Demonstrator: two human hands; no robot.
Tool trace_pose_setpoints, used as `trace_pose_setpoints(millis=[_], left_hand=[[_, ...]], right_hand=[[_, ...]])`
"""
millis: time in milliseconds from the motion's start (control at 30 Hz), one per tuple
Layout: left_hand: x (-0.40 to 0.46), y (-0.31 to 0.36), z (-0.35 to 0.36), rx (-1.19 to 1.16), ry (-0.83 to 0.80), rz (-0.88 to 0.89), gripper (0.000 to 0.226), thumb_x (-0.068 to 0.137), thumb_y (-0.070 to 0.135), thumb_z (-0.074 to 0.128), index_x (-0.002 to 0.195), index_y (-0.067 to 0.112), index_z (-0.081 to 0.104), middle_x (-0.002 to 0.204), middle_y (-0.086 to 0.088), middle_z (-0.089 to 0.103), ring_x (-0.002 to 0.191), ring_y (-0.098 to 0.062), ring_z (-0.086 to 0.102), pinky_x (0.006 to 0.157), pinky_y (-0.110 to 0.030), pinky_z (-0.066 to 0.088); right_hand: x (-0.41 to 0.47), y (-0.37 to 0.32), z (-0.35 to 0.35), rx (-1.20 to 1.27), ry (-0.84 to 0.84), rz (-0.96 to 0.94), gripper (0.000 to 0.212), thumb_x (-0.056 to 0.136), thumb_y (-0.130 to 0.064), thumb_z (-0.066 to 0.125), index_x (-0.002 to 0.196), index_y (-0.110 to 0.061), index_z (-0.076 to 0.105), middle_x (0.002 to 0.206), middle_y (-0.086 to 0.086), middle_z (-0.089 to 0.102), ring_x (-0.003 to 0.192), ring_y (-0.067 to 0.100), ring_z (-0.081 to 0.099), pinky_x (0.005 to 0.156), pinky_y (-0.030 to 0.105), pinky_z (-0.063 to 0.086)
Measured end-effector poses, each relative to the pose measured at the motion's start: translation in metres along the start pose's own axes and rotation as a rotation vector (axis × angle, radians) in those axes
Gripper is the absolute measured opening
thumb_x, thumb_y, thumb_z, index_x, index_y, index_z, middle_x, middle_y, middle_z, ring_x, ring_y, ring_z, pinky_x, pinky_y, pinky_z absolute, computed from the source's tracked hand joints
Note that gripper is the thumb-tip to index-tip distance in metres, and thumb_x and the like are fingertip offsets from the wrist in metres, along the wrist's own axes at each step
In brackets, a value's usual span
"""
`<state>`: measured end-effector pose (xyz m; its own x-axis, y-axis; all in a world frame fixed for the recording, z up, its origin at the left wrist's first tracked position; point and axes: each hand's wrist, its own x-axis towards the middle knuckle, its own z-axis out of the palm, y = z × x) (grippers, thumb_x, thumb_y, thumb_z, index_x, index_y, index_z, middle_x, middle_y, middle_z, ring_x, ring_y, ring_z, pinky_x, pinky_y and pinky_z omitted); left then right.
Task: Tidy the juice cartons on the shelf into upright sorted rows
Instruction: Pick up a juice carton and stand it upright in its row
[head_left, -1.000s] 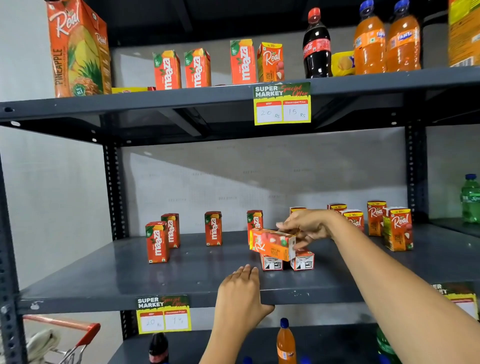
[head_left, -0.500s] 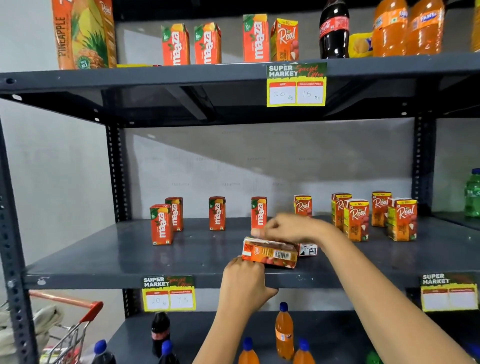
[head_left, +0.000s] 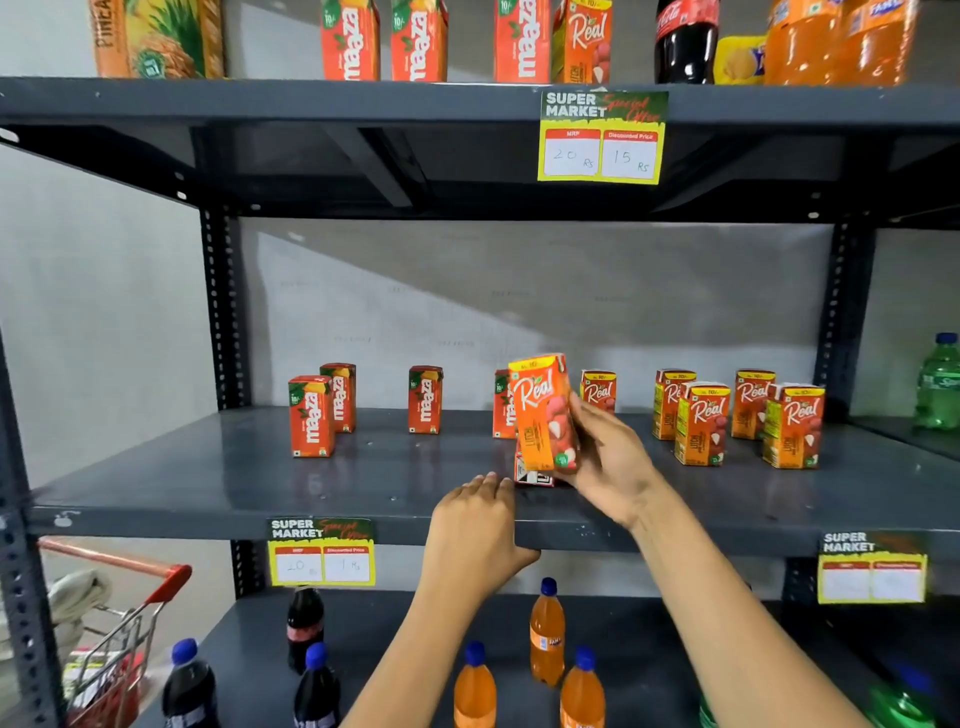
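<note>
My right hand (head_left: 605, 457) grips an orange Real carton (head_left: 543, 410) and holds it nearly upright above the middle shelf (head_left: 208, 483). Beneath it a fallen carton (head_left: 532, 473) lies on its side, end facing me. My left hand (head_left: 480, 525) rests on the shelf's front edge, thumb under the lip, holding no carton. Red Maaza cartons (head_left: 311, 415) stand upright on the left. Several Real cartons (head_left: 704, 423) stand upright on the right; another (head_left: 598, 389) stands behind my right hand.
The top shelf (head_left: 311, 101) carries Maaza and Real cartons plus cola and orange soda bottles. Soda bottles (head_left: 545, 631) stand on the lower shelf. A red-handled cart (head_left: 119, 623) sits at lower left. A green bottle (head_left: 937, 384) stands far right. Price tags (head_left: 602, 137) hang from shelf edges.
The Real carton that lay sideways in both hands is now turned upright in my right hand. My left hand has let go and dropped to the shelf edge.
</note>
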<state>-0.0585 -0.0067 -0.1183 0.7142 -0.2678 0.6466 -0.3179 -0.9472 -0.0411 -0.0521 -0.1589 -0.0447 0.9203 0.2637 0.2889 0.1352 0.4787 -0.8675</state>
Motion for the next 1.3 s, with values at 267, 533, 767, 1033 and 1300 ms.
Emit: trace_pose_setpoints(millis=[267,533,767,1033,1300], left_hand=[[0.000,-0.001,0.002,0.021,0.007,0.004,0.072,0.077,0.054,0.060,0.136,0.015,0.045,0.142,-0.005,0.049,0.129,-0.018,0.046,0.103,-0.030,0.038],[-0.001,0.001,0.001,0.009,-0.002,-0.005,0.074,0.078,0.053,0.061,0.138,0.015,0.044,0.143,-0.005,0.048,0.131,-0.017,0.044,0.105,-0.030,0.037],[-0.001,0.001,0.001,0.003,-0.005,-0.002,0.075,0.080,0.054,0.058,0.142,0.016,0.039,0.147,-0.003,0.043,0.134,-0.016,0.040,0.108,-0.029,0.033],[-0.001,0.001,0.002,0.022,-0.009,-0.008,0.077,0.080,0.057,0.058,0.143,0.017,0.037,0.148,-0.002,0.042,0.135,-0.016,0.039,0.109,-0.031,0.033],[-0.001,0.002,0.002,0.025,-0.016,-0.011,0.078,0.081,0.059,0.057,0.144,0.018,0.034,0.149,-0.001,0.040,0.135,-0.015,0.038,0.110,-0.032,0.032]], right_hand=[[0.008,0.025,0.005,0.320,0.094,0.007,0.039,0.094,-0.039,0.047,0.110,-0.007,0.062,0.094,0.016,0.070,0.080,0.027,0.065,0.066,0.038,0.052],[0.013,0.028,-0.003,0.289,0.103,-0.022,0.056,0.090,-0.052,0.049,0.125,-0.009,0.057,0.099,0.016,0.066,0.083,0.027,0.064,0.065,0.036,0.054],[0.013,0.010,-0.012,0.096,0.231,-0.172,0.046,0.092,-0.044,0.051,0.126,-0.013,0.056,0.116,0.014,0.068,0.108,0.027,0.064,0.086,0.039,0.052],[0.026,-0.052,-0.069,-0.378,0.384,-0.278,0.029,0.101,-0.023,0.038,0.128,-0.022,0.050,0.105,-0.002,0.060,0.102,0.015,0.054,0.097,0.039,0.044],[0.039,-0.034,-0.096,-0.393,0.473,-0.006,0.043,0.102,-0.012,0.034,0.145,-0.009,0.034,0.128,0.010,0.055,0.108,0.017,0.054,0.078,0.026,0.048]])
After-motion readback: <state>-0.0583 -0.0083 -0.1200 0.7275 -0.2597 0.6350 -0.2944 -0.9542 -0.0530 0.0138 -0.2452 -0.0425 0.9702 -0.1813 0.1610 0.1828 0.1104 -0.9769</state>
